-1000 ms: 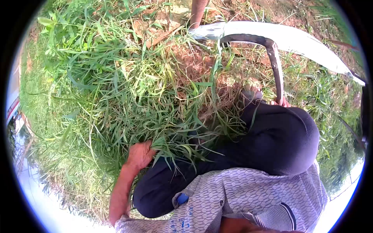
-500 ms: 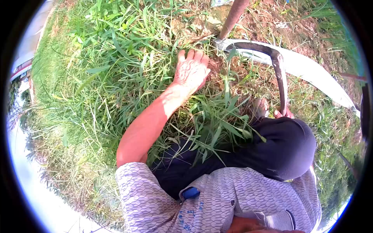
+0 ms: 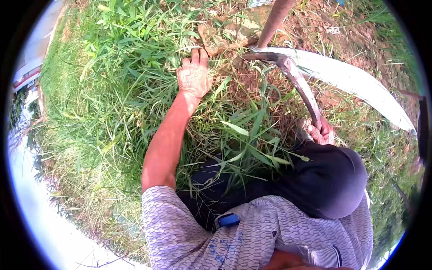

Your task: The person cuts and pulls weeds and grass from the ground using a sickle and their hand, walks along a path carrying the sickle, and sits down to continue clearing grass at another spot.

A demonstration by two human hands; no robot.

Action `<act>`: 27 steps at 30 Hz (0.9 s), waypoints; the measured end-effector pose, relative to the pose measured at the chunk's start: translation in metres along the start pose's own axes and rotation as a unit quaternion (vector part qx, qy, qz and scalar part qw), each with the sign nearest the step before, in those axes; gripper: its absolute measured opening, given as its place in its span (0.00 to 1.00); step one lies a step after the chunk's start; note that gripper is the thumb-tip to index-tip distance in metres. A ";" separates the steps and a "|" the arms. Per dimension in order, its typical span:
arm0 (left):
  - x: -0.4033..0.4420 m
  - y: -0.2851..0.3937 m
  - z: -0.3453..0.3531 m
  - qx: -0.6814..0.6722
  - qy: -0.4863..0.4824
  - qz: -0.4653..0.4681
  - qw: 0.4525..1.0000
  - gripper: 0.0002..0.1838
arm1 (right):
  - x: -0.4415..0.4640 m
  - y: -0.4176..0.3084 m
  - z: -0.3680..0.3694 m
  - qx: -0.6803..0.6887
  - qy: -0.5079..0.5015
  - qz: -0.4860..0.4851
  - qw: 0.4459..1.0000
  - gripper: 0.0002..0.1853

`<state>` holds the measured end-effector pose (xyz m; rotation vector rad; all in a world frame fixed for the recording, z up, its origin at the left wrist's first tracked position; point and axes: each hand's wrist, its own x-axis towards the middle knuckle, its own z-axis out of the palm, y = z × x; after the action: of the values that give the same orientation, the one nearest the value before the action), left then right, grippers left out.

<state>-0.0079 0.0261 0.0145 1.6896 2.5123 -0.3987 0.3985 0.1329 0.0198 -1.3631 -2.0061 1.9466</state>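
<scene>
Right grip (image 3: 326, 134): clamped on sickle (image 3: 299, 82).
Left grip (image 3: 194, 76): laid on grass (image 3: 153, 90); closure cannot be told.
Blade (image 3: 262, 56) risk: left fingers (image 3: 203, 56) could be nicked by a slipped stroke.

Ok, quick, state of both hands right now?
Left hand: at the grass; whether it grips any can't be told.
Right hand: closed, holding the sickle.

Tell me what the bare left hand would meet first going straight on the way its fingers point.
The bare left hand would most likely meet the thin, green grass blades around its fingertips first; a flat, brown patch lies just beyond, though depth is unclear.
</scene>
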 end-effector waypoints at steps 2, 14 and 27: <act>0.007 -0.001 -0.013 0.035 -0.131 -0.048 0.990 0.45 | 0.004 -0.002 0.006 -0.013 -0.008 -0.007 1.000 0.25; -0.013 -0.007 0.020 -0.027 -0.105 -0.097 0.989 0.45 | 0.052 -0.037 0.033 -0.115 -0.034 -0.024 0.992 0.29; -0.037 -0.009 0.015 -0.069 -0.025 0.003 0.997 0.02 | 0.057 -0.037 0.058 -0.244 -0.049 -0.023 0.968 0.23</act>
<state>-0.0029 -0.0146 0.0093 1.6160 2.4361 -0.2577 0.3100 0.1261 0.0074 -1.2945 -2.6626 1.5877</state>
